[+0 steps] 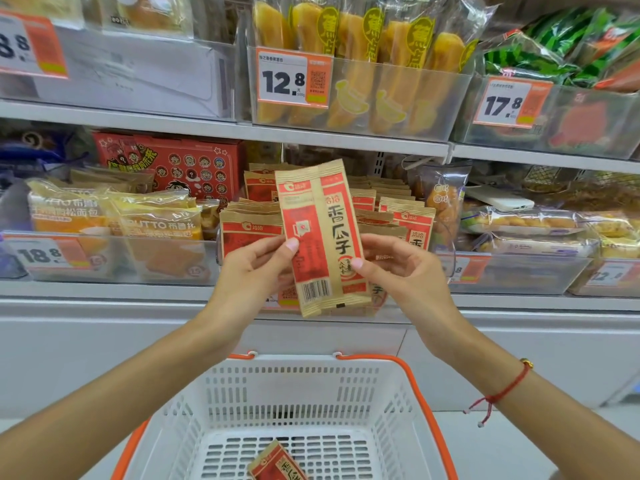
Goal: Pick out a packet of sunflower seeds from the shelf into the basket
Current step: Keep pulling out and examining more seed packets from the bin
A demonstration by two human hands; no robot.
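Observation:
A tan and red packet of sunflower seeds (320, 233) is held upright in front of the middle shelf. My left hand (258, 268) pinches its left edge, thumb on the front. My right hand (398, 268) pinches its right edge the same way. Behind it, several more seed packets (405, 216) stand in a clear bin on the shelf. Below my arms sits a white basket (294, 393) with orange handles. One seed packet (275, 464) lies on the basket's floor near the front.
Bread packs (114, 216) fill the bin to the left, a red box (169, 164) behind them. Pastry packs (533, 223) lie to the right. The upper shelf holds yellow banana cakes (356, 64) and price tags (294, 77). A white shelf front runs below.

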